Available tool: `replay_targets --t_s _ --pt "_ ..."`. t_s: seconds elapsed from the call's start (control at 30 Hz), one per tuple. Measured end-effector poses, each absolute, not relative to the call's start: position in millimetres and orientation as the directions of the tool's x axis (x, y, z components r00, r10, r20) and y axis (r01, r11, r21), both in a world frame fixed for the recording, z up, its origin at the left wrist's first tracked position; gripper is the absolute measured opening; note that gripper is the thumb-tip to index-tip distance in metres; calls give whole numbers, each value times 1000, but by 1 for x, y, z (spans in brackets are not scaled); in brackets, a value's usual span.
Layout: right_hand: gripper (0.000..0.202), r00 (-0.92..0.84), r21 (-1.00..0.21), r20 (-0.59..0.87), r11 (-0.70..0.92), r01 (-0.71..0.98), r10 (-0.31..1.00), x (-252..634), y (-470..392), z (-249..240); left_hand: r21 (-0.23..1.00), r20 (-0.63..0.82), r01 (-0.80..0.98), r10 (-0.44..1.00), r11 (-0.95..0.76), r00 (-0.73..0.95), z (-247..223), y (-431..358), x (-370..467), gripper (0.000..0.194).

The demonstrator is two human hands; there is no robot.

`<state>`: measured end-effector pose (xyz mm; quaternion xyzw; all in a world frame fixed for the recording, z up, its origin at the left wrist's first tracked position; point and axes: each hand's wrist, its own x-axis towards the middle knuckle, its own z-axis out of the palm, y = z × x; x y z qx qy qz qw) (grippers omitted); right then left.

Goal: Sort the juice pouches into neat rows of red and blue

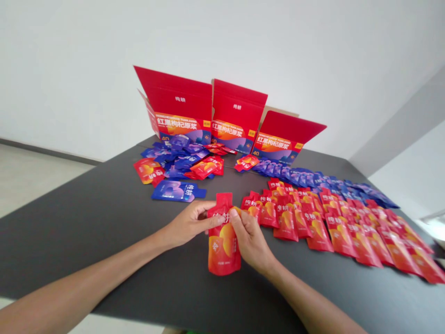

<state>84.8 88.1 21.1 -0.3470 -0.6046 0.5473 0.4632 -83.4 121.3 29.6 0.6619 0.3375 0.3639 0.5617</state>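
Observation:
A red pouch (pixel 224 250) with orange fruit art hangs upright between my hands, its narrow neck at the top. My left hand (pixel 191 223) pinches its left edge, and my right hand (pixel 249 236) grips the upper right edge with the thumb on the front. Just beyond my left hand a blue pouch (pixel 174 191) lies flat. Behind it is a loose pile of blue pouches (pixel 179 160) mixed with red ones (pixel 208 166). On the right, red pouches (pixel 318 232) lie in overlapping rows, with a row of blue pouches (pixel 299 176) behind them.
Three red cartons (pixel 182 104), (pixel 238 111), (pixel 285 134) with raised flaps stand along the back of the dark table (pixel 69 222). A small red bunch of pouches (pixel 246 162) sits before the middle carton. A pale wall (pixel 243 37) rises behind.

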Motion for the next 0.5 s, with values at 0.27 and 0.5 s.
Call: replay_targets --t_s 0.27,0.5 --pt "36 -306 -986 164 152 -61 938 85 99 16 969 138 131 898 -209 417 28 122 -83 30" --pt "33 -504 -998 52 30 -51 862 96 99 19 953 188 131 873 -273 450 21 121 -83 25"
